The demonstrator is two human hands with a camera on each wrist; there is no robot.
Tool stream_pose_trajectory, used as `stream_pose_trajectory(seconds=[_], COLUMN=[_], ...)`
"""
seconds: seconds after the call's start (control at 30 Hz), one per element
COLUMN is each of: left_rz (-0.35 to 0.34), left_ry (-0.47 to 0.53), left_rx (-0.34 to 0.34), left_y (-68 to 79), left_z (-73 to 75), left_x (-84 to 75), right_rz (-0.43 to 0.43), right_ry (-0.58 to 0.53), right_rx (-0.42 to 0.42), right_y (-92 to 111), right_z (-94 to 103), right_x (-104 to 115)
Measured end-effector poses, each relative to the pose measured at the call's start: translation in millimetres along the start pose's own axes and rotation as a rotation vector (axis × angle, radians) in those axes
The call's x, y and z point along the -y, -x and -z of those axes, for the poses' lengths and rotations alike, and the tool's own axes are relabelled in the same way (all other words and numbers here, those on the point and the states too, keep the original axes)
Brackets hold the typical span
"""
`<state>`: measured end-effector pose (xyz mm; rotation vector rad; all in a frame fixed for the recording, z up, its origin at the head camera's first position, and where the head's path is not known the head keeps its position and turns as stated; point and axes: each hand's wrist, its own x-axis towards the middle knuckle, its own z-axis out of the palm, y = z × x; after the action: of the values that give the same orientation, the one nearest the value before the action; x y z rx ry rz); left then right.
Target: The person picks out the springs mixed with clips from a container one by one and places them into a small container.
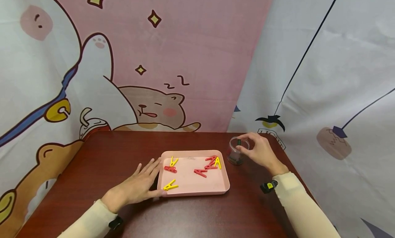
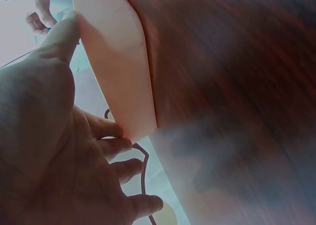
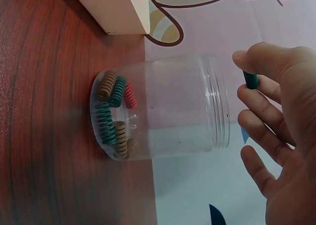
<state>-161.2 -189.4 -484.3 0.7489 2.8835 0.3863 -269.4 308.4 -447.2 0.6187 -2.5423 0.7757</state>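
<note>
Between thumb and fingertips, my right hand [image 1: 258,150] pinches a green coil spring [image 3: 251,80] just above the mouth of a clear plastic jar [image 3: 177,109]. Inside, on the jar's bottom, lie several springs: green ones [image 3: 105,122], brown ones [image 3: 107,86] and a red one [image 3: 130,95]. My left hand [image 1: 137,185] rests at the left side of a pink tray [image 1: 194,190], fingers spread and touching its edge. In the tray are red clothespins [image 1: 200,172] and yellow clothespins [image 1: 170,186], some at the left and some at the right.
The jar stands on a dark red-brown wooden table [image 1: 197,217], just right of the tray. Behind the table hangs a cloth [image 1: 200,59] printed with cartoon animals. The table's right edge runs close beside my right forearm.
</note>
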Motion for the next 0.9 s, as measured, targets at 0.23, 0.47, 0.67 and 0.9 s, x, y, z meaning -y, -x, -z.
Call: stream_pose_trajectory(seconds=[0.23,0.47,0.67,0.9], left_rz=[-0.004,-0.003,-0.008,-0.010], left_ry=[-0.005,-0.005,-0.002,-0.001], left_rx=[0.002,-0.001,-0.007,-0.010], left_y=[-0.3,0.4,1.8,2.2], left_z=[0.2,1.9,2.6,2.8], left_x=[-0.6,-2.4,-3.0,-3.3], right_rz=[-0.059,-0.084,-0.104,-0.111], right_ry=[-0.006,-0.019,-0.033,-0.037], right_rx=[-0.004,0.001,0.016,0.029], right_y=[1.7,3.1,3.0,2.4], right_z=[-1.0,-2.9,-3.5,-3.3], right_x=[-4.3,-7.7,-9.7,-12.1])
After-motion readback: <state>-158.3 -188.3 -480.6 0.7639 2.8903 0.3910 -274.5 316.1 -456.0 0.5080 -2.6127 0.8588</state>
